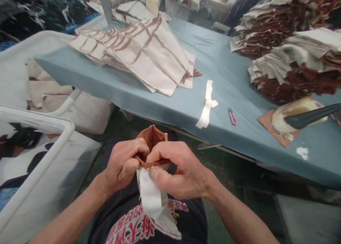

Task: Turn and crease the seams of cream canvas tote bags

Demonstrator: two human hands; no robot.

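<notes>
Above my lap, both hands pinch the edge of a brown and white fabric piece [151,195]. My left hand [124,162] grips the brown edge from the left, thumb and fingers closed. On the other side my right hand [177,169] holds the same edge, its thumb pressed at the seam where brown meets white. The brown part [153,134] stands up and opens away from me; the white part hangs down over my dark apron [128,219] with red lettering. My fingers hide some of the fold.
On the blue table [186,112] lie stacked white panels [149,55], a white strip [207,103], pink thread snips [232,116] and a glue pot with a black-handled brush [301,118]. Brown and white piles [295,64] rise at right. White bins [61,141] stand at left.
</notes>
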